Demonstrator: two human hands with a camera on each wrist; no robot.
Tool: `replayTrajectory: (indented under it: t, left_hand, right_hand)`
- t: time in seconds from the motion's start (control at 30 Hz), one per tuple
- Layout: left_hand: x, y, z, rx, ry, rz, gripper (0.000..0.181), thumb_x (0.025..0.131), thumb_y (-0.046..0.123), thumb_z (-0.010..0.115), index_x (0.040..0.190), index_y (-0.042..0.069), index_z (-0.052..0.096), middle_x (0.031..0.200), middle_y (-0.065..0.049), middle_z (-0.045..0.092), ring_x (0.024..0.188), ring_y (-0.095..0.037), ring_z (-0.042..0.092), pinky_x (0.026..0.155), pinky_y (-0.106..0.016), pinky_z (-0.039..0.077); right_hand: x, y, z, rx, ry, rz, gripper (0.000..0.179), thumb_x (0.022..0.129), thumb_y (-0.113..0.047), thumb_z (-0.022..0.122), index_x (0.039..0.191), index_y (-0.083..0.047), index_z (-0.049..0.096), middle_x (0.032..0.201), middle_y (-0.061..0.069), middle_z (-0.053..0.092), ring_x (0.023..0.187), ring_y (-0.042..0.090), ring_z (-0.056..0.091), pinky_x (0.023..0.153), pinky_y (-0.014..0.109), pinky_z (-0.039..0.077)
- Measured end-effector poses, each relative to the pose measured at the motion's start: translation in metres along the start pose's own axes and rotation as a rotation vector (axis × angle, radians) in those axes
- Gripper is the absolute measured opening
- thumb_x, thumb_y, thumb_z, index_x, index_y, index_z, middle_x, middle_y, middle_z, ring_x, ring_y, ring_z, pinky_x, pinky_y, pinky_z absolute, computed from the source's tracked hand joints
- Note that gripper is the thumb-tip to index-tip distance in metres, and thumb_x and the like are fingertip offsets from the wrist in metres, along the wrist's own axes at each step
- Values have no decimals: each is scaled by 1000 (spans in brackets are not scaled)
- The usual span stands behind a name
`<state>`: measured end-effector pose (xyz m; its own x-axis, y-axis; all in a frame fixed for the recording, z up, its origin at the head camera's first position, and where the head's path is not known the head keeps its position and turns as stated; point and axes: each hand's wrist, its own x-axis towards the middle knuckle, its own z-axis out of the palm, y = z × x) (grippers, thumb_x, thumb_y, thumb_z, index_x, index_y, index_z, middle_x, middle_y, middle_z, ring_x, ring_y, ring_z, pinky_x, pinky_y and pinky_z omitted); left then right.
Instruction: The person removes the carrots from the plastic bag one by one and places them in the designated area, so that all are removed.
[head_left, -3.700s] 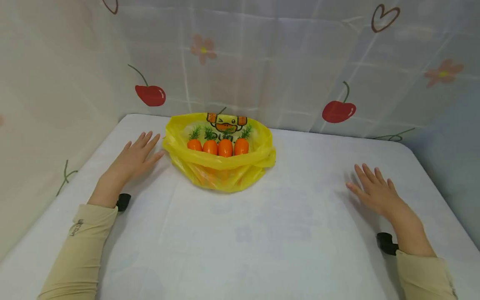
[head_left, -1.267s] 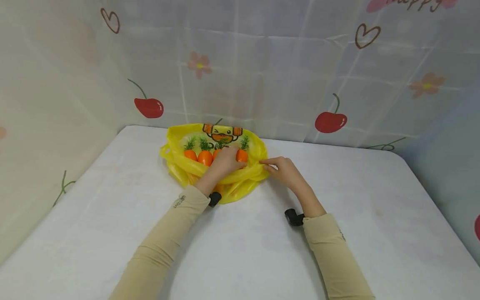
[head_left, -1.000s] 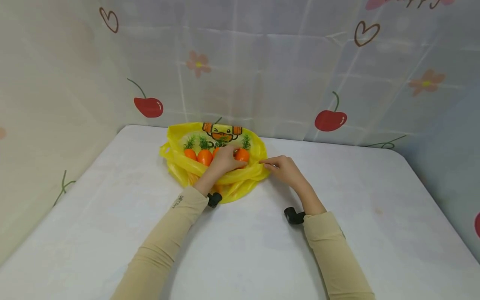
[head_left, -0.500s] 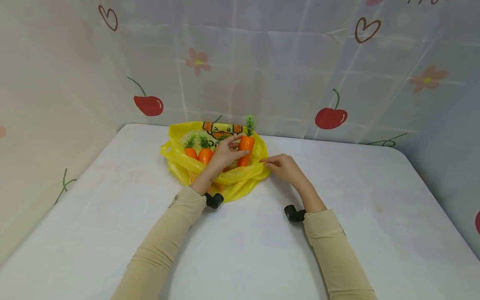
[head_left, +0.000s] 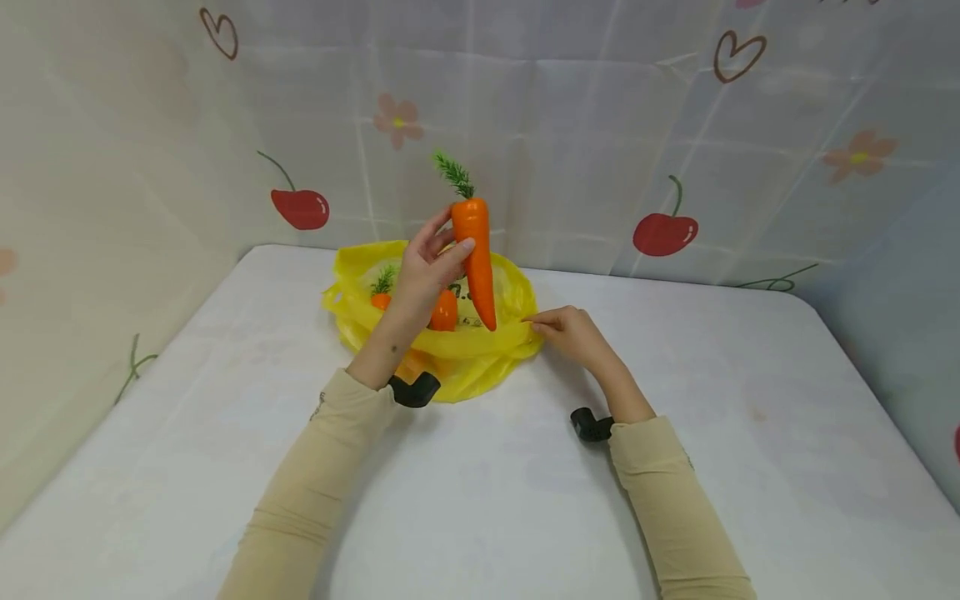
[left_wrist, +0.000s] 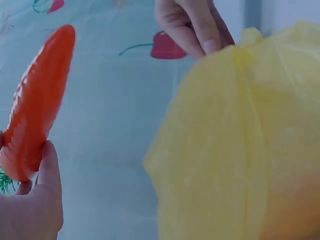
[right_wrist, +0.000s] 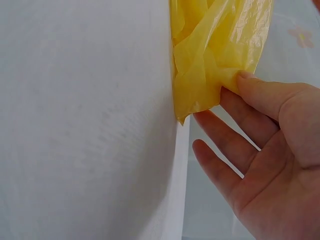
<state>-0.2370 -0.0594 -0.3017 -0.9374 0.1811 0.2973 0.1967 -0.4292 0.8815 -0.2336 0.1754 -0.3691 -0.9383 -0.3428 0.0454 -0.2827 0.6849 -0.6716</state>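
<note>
Your left hand [head_left: 422, 273] holds a glossy orange carrot with a tapered body [head_left: 480, 267], thumb on the near side and fingers behind, gripping its thick upper part. The carrot is in the air above the mouth of a yellow, thin plastic bag [head_left: 472, 371]. Its long axis runs close to upright: the feathery green top [head_left: 454, 175] leans up and to your left, and the narrow tip points down and slightly to your right. From your left palm the carrot lies to the right, towards your other hand; the left is the nearer, being the one that has it. In the left wrist view, a gap shows between carrot and bag.

Your right hand [head_left: 572, 336] pinches the bag's right edge between thumb and forefinger, below and to the right of the tip, apart from it. Inside the bag you can see more orange carrots [head_left: 444, 312], partly hidden behind your left forearm. The bag sits towards the back of the white-covered table [head_left: 487, 500].
</note>
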Motion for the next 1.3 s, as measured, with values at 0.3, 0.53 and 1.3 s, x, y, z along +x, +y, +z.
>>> replayTrajectory:
  t: [0.3,0.53,1.3]
  left_hand:
    - [-58,7,13,-11,-96,-365,57,93,1,54,145,11,33,126,-17,44,105,-27,53,85,-38,50]
    - [-94,-21,14,131,-232,-500,60,87,6,63,141,10,37,129,-17,42,105,-30,53,85,-42,49]
    - [-108,-64,7,334,-314,-626,57,86,13,68,136,4,44,120,-16,54,99,-23,59,84,-35,50]
  right_hand:
    - [0,3,-1,-2,1,-20,23,93,-9,58,111,3,67,110,17,64,90,25,57,84,39,48]
    - [0,3,-3,-10,20,-19,23,93,-8,58,111,3,67,109,18,64,88,25,57,82,39,49]
    - [0,1,-1,-21,17,-8,24,94,-9,58,112,3,66,111,18,63,94,28,57,86,41,47]
